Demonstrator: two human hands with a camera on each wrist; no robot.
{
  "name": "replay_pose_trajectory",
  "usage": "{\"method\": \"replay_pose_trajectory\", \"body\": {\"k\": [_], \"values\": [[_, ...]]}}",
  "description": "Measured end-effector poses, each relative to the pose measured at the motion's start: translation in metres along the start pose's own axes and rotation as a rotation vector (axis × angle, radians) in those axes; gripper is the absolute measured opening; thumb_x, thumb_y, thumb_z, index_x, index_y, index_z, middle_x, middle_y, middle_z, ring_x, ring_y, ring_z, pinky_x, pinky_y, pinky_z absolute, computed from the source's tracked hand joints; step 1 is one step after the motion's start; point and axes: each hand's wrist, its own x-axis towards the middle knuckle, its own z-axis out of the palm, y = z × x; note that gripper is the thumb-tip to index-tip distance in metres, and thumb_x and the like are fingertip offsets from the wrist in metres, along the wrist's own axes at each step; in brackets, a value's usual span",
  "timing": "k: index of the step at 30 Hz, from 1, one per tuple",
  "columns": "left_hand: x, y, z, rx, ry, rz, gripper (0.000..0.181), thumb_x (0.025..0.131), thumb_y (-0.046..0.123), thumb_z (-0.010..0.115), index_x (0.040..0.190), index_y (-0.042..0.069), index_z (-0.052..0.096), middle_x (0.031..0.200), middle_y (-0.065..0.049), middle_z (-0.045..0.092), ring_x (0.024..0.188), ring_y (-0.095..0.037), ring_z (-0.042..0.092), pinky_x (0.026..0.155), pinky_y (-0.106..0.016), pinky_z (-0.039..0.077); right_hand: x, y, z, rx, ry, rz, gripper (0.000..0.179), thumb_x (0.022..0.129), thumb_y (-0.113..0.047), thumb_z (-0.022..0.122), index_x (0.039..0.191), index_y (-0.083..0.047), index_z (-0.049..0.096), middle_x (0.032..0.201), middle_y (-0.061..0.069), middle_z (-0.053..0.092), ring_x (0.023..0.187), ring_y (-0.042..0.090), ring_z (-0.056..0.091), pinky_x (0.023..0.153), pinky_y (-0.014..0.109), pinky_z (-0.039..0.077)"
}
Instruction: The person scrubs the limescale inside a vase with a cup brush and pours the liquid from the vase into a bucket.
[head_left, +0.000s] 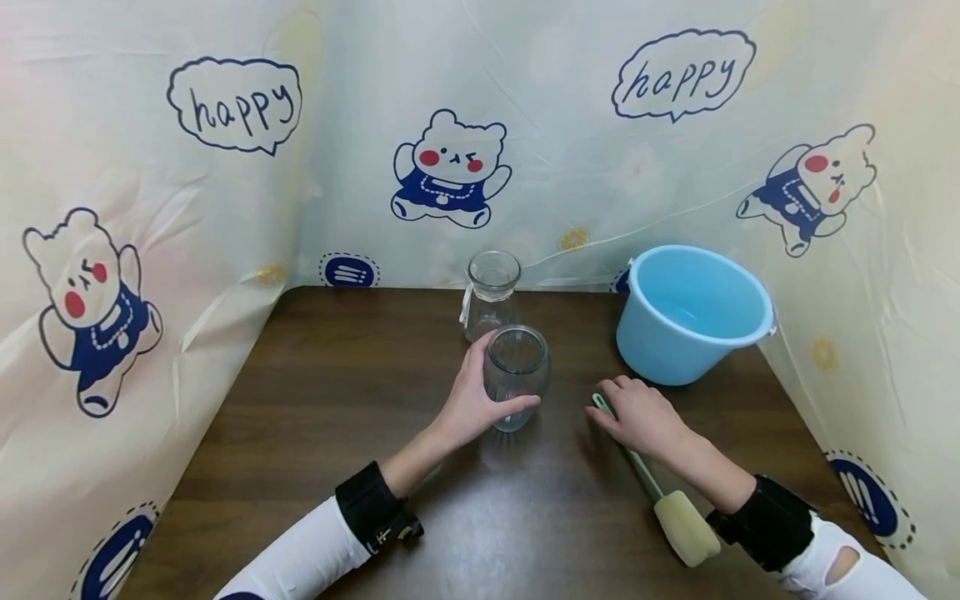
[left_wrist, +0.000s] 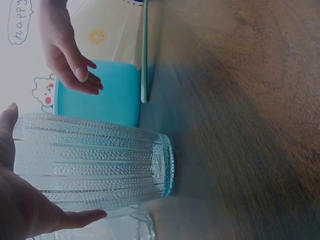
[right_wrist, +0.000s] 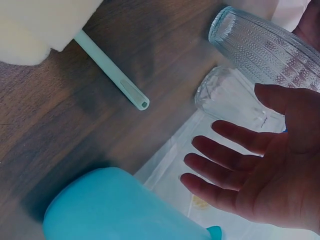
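Observation:
My left hand (head_left: 474,398) grips a ribbed clear glass vase (head_left: 517,379), thumb on the near side and the other fingers round its far side. In the left wrist view the vase (left_wrist: 100,162) shows beaded vertical stripes and a thick base. My right hand (head_left: 641,417) hovers over the handle of a sponge brush (head_left: 686,529), with its fingers loosely spread and nothing held, as the right wrist view shows. The brush has a pale yellow sponge head, and its thin green handle (right_wrist: 110,67) lies on the table.
A second clear glass vase (head_left: 491,312), with a white ribbon at its neck, stands just behind the gripped one. A light blue bucket (head_left: 663,337) stands at the table's back right. Patterned cloth (head_left: 570,167) hangs round the brown wooden table (head_left: 330,375).

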Motion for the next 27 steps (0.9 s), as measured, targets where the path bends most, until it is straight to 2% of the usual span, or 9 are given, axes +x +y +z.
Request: {"method": "replay_pose_trajectory", "body": {"k": [8, 13, 17, 21, 22, 27], "values": [[-0.001, -0.001, -0.001, -0.020, -0.016, -0.001, 0.107, 0.062, 0.058, 0.082, 0.149, 0.027, 0.027, 0.143, -0.013, 0.042, 0.126, -0.022, 0.042, 0.103, -0.051, 0.039, 0.002, 0.001, 0.001, 0.021, -0.039, 0.004, 0.036, 0.090, -0.036, 0.064, 0.105, -0.004, 0.067, 0.093, 0.012, 0.066, 0.080, 0.024, 0.062, 0.066, 0.043, 0.056], [-0.001, 0.000, -0.002, -0.032, -0.021, 0.010, 0.105, 0.064, 0.057, 0.082, 0.149, 0.029, 0.027, 0.143, -0.011, 0.041, 0.128, -0.026, 0.041, 0.103, -0.053, 0.038, 0.005, 0.007, 0.004, 0.043, -0.082, 0.000, 0.032, 0.090, -0.032, 0.065, 0.105, -0.003, 0.067, 0.086, 0.010, 0.064, 0.072, 0.019, 0.058, 0.059, 0.037, 0.054], [-0.002, 0.005, -0.005, -0.044, -0.024, 0.018, 0.103, 0.066, 0.052, 0.083, 0.149, 0.028, 0.028, 0.142, -0.010, 0.042, 0.127, -0.024, 0.042, 0.103, -0.053, 0.038, 0.007, 0.017, 0.009, 0.066, -0.133, 0.004, 0.029, 0.090, -0.026, 0.067, 0.106, -0.002, 0.068, 0.084, 0.009, 0.063, 0.070, 0.018, 0.055, 0.056, 0.034, 0.050], [-0.001, 0.005, -0.010, -0.040, -0.049, 0.015, 0.105, 0.065, 0.050, 0.084, 0.150, 0.026, 0.028, 0.143, -0.008, 0.042, 0.127, -0.020, 0.041, 0.104, -0.051, 0.038, 0.008, 0.022, 0.014, 0.068, -0.145, -0.005, 0.013, 0.089, -0.019, 0.067, 0.089, -0.007, 0.064, 0.074, 0.005, 0.057, 0.064, 0.017, 0.050, 0.050, 0.031, 0.045], [0.000, 0.001, -0.009, -0.029, -0.060, 0.012, 0.106, 0.065, 0.054, 0.083, 0.150, 0.028, 0.027, 0.144, -0.004, 0.041, 0.128, -0.018, 0.041, 0.105, -0.050, 0.038, 0.008, 0.023, 0.015, 0.069, -0.144, -0.008, 0.011, 0.088, -0.017, 0.067, 0.085, -0.008, 0.062, 0.071, 0.004, 0.055, 0.062, 0.016, 0.049, 0.049, 0.031, 0.044], [0.002, 0.002, -0.019, 0.012, -0.126, -0.005, 0.109, 0.066, 0.055, 0.081, 0.153, 0.022, 0.025, 0.148, -0.003, 0.039, 0.131, -0.017, 0.038, 0.106, -0.051, 0.038, 0.007, 0.027, 0.023, 0.086, -0.153, -0.026, 0.017, 0.086, -0.009, 0.067, 0.076, -0.011, 0.054, 0.066, 0.002, 0.052, 0.058, 0.015, 0.048, 0.047, 0.029, 0.042]]}}
